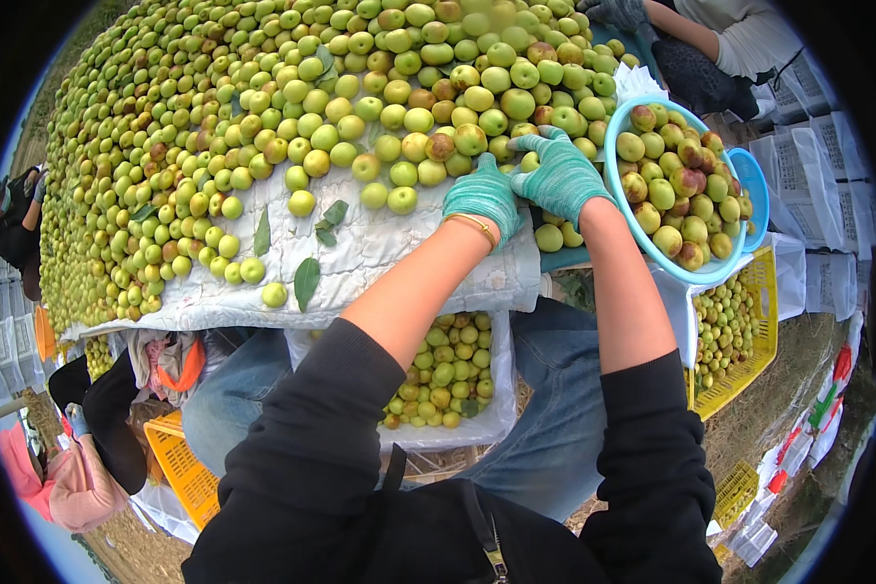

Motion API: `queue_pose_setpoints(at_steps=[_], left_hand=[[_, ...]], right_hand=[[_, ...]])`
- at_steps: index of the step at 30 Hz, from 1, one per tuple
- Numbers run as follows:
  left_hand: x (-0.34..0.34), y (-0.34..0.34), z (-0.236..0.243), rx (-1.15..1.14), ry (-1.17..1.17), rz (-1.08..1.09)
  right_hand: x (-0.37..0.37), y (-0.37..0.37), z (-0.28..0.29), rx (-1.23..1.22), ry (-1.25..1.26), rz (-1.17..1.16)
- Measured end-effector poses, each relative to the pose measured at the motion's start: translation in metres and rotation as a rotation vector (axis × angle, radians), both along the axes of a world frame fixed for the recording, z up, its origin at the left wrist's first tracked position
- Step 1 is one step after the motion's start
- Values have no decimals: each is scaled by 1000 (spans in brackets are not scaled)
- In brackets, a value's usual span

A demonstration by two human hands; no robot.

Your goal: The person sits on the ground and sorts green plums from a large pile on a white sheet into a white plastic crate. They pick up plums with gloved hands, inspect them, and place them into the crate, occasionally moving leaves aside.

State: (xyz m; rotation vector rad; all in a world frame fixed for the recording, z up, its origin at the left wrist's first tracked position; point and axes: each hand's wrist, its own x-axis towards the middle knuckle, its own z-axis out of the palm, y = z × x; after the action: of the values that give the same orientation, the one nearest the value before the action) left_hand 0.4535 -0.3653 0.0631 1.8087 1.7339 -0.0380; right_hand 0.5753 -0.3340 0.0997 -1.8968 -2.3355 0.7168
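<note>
My left hand [482, 202], in a teal knit glove, is closed at the near edge of the fruit pile, its grip hidden. Beside it, my right hand [560, 173], gloved alike, has its thumb and fingers apart, reaching onto the green and reddish jujube-like fruits [419, 120]. The fruits lie heaped on a pale quilted cloth [360, 263], with loose leaves [306, 282]. Just right of my right hand is a light blue basin [621, 200] holding blushed fruit [681, 185].
A lined crate of fruit [438, 370] sits between my legs, yellow crates [759, 321] at right, an orange crate [180, 467] lower left. Stacked pale crates [803, 185] stand right. Co-workers' gloved hand [613, 15], dark-clad body [15, 219] and pink sleeve [88, 487] show around the rim.
</note>
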Motion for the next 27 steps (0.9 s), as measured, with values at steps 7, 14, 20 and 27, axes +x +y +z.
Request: queue_pose_setpoints(at_steps=[7, 14, 20, 27], left_hand=[[-56, -74, 20, 182, -464, 73], [-190, -248, -15, -349, -228, 338], [-225, -277, -98, -328, -66, 530], [-211, -277, -52, -26, -282, 410]], right_hand=[[0, -3, 3, -77, 195, 13], [-5, -39, 23, -476, 677, -5], [-38, -115, 40, -841, 698, 86], [-57, -165, 17, -1086, 432, 276]])
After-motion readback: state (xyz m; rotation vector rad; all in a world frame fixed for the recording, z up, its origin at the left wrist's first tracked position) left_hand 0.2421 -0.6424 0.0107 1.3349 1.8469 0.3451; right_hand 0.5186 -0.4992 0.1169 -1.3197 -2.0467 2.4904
